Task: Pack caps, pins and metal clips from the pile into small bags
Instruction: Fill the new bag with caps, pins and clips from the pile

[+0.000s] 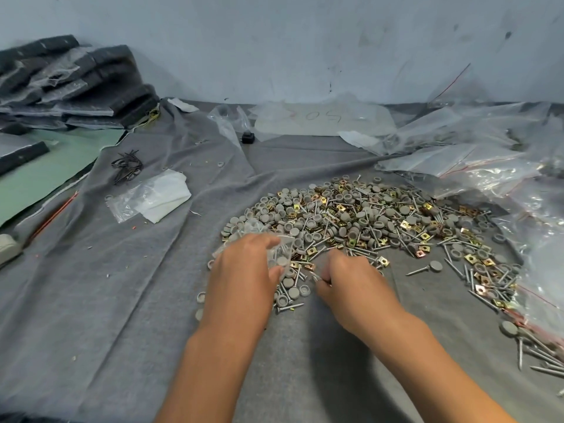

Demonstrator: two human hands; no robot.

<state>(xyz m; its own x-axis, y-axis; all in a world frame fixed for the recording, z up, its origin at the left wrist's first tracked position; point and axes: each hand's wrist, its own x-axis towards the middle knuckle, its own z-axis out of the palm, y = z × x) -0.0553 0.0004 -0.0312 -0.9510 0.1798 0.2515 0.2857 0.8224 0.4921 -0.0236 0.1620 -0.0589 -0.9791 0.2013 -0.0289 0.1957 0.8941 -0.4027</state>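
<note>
A big grey cloth (pixel 122 285) covers the surface, with a pale wall (pixel 274 41) behind it. On the far left sits a stack of dark foam pads (pixel 70 83). On the right lie lots of clear plastic bags (pixel 488 154), some with red strips.

In the middle of the cloth is a wide pile (pixel 366 221) of grey round caps, long silver pins and small gold metal clips. It curves round from the middle to the right side.

The two hands are at the near edge of the pile, close together. The left hand (pixel 244 270) holds a small clear bag (pixel 274 248); its fingers (pixel 262 239) are bent round the bag, and a few caps and pins show inside. The right hand (pixel 351 279) has its fingers curled tight and pinches some thin pins (pixel 317 277) at the pile's edge.

Further left lie a flat white bag (pixel 155 196) and a small bunch of black wires (pixel 128 166).
</note>
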